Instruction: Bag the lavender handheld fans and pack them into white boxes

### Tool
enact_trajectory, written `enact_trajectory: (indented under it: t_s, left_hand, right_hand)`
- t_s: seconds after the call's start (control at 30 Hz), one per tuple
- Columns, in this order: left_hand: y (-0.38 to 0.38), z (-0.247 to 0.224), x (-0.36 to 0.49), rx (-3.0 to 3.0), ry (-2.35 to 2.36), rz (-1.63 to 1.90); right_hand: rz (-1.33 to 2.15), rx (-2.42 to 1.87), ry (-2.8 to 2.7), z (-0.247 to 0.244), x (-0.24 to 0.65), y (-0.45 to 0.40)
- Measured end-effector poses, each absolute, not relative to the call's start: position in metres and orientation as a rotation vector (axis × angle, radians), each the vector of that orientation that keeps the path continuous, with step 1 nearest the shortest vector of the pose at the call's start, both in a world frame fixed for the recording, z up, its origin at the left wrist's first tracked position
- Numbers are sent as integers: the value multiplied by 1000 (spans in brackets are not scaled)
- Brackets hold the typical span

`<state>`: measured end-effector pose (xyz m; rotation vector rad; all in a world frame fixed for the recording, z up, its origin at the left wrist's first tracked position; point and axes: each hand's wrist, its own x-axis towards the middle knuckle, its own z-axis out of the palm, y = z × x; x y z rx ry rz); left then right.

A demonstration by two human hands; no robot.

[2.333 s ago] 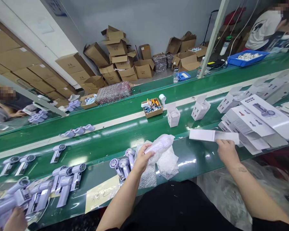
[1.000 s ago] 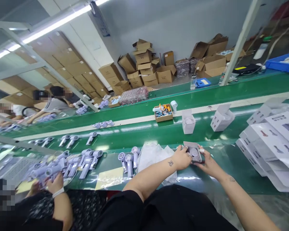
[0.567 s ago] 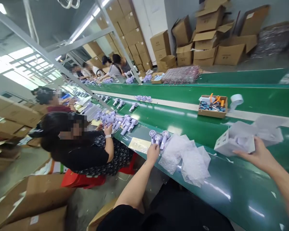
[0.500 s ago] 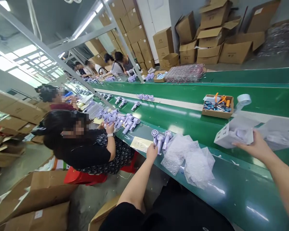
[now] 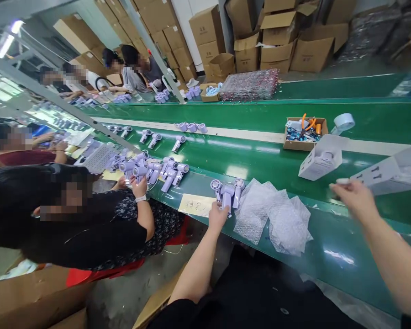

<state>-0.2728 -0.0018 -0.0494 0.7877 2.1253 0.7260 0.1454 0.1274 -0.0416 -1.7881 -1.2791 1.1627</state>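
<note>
Purple fan (image 5: 228, 195) pinched in the left hand (image 5: 218, 216)

On the left side of the frame, a co-worker (image 5: 71, 237) in black sits by a heap of fans (image 5: 169, 178), with a hand (image 5: 139, 186) on one of them. Next comes a yellow card (image 5: 195, 204) with writing on it, flat on the green table (image 5: 322, 228).

Then, near the middle of the frame, is the purple fan. It is just up and to the right of the left hand. Its long way runs up and down, round head at the top, handle coming down to the fingers. The thumb and fingers look pressed together on the low end of the handle. Two more fans (image 5: 239, 189) are close by, one on each side.

Bubble bags (image 5: 287, 224) lie just right of them. Farther right, a white box (image 5: 311, 167) has its flap up. The right hand (image 5: 358, 203) is near that box and well apart from the purple fan, so the left hand is nearer. A small white thing (image 5: 343, 181) shows at its fingertips, but they are blurry, so I cannot tell if they pinch it. At the right edge is a second white box (image 5: 376, 176).
</note>
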Motion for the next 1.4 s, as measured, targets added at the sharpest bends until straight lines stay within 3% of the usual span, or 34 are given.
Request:
enact_trajectory:
  t_s: [0.1,0.17,0.23,0.37,0.5,0.6,0.83,1.03,1.4]
  left_hand:
    - [-13,-30,-256,498,1792,1027]
    - [-23,-21,-229,469,1599,1086]
    - [-33,-19,-194,518,1468,1031]
    - [-42,-37,-127,896,1239,661]
    - [-34,-72,-83,1660,1272,219]
    - [-22,-97,-68,1828,1346,27]
    - [7,-107,-75,1661,1359,115]
    - [8,-84,-77,1464,1366,223]
    - [19,-44,-85,1186,1287,394]
  right_hand:
    - [1517,-1752,-1218,-45,90,52]
    - [2025,-1461,-948,-49,46,16]
    - [2171,-1179,-747,-52,9,-1]
    - [1833,-1280,-513,-55,6,6]
    - [1574,-1472,-392,-53,84,4]
    - [1556,-1606,-314,-46,144,-22]
    - [1952,-1387,-253,-40,160,-82]
    - [2169,-1123,-391,-47,113,-60]
    - [2153,-1360,-714,-41,117,-54]
